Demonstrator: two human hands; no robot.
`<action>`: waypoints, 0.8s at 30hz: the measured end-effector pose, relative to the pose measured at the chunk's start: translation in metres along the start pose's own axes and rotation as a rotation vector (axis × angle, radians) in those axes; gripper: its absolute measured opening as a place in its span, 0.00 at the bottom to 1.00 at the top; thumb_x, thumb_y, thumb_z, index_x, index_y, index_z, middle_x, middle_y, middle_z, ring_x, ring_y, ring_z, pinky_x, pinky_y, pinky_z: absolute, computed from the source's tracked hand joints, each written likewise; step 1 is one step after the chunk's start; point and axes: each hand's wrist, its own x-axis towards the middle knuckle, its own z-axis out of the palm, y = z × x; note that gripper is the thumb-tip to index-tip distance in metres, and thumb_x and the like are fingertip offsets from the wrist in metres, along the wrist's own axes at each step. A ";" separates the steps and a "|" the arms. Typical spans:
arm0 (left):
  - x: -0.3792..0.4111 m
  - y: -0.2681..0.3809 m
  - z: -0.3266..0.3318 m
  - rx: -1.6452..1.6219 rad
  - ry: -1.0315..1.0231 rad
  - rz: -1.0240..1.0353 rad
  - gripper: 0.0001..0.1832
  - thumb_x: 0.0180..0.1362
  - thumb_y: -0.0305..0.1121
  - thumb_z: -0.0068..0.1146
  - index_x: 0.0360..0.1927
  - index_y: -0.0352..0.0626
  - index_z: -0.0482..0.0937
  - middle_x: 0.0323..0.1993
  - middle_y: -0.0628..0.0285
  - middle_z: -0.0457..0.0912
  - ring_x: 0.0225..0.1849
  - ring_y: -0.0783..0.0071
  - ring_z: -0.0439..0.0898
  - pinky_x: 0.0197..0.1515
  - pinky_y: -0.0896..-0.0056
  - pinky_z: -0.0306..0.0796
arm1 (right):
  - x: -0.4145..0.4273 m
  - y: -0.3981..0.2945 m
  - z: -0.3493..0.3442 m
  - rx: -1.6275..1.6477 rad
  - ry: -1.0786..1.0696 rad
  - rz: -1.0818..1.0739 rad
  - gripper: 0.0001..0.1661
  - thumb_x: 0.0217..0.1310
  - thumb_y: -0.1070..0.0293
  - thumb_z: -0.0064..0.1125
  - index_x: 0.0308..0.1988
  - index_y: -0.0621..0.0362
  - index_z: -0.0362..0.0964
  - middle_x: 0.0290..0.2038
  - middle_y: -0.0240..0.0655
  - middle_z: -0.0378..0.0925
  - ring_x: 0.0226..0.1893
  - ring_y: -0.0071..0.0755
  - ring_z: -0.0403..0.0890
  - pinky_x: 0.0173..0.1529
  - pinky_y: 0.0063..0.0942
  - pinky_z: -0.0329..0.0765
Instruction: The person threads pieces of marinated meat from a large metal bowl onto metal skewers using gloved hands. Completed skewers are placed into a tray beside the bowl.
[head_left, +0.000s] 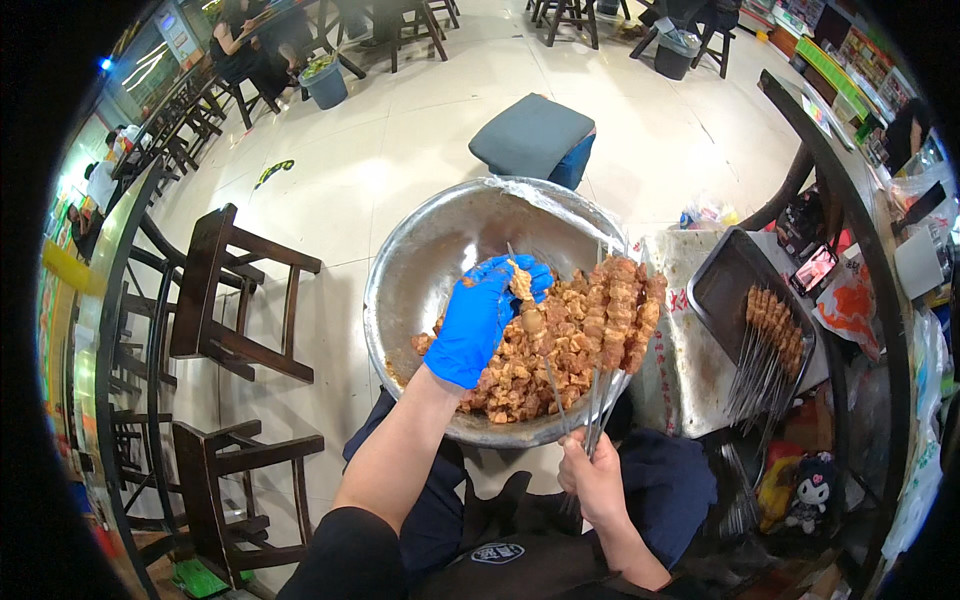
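A big steel bowl (435, 225) stands before me, with a heap of marinated meat chunks (517, 382) in its near right part. My left hand (487, 307), in a blue glove, is over the heap with its fingers around a pale piece of meat (520, 281) at the tip of a metal skewer (555, 386). Below the bowl's near rim, my bare right hand (596, 476) grips the lower ends of this skewer and several others. Those others carry packed meat (622, 311) above the bowl's right side.
A dark tray (716, 281) with several meat skewers (772, 330) lies to the right, near a lit phone (814, 270). Beyond the bowl is a cushioned stool (532, 135). Wooden stools (217, 337) stand on the left. People sit at tables farther off.
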 end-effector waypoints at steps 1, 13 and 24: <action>-0.001 0.000 0.001 -0.024 0.022 0.014 0.16 0.66 0.35 0.47 0.51 0.34 0.73 0.47 0.49 0.79 0.48 0.61 0.80 0.54 0.62 0.74 | -0.001 -0.001 0.000 -0.002 -0.009 0.009 0.02 0.68 0.71 0.47 0.38 0.53 0.62 0.16 0.20 0.54 0.12 0.13 0.52 0.18 0.17 0.49; 0.001 -0.011 -0.018 -0.239 -0.118 -0.070 0.19 0.67 0.40 0.44 0.51 0.34 0.70 0.49 0.50 0.76 0.52 0.60 0.77 0.55 0.58 0.73 | -0.002 0.000 -0.001 0.065 -0.099 0.056 0.03 0.68 0.69 0.47 0.39 0.54 0.62 0.15 0.21 0.53 0.12 0.14 0.51 0.17 0.17 0.49; 0.008 -0.018 -0.038 0.028 0.016 0.107 0.24 0.66 0.34 0.45 0.61 0.28 0.63 0.57 0.44 0.71 0.37 0.76 0.74 0.42 0.73 0.70 | 0.005 0.010 -0.004 0.047 -0.159 0.068 0.05 0.69 0.65 0.47 0.39 0.53 0.62 0.18 0.20 0.58 0.14 0.13 0.55 0.17 0.17 0.53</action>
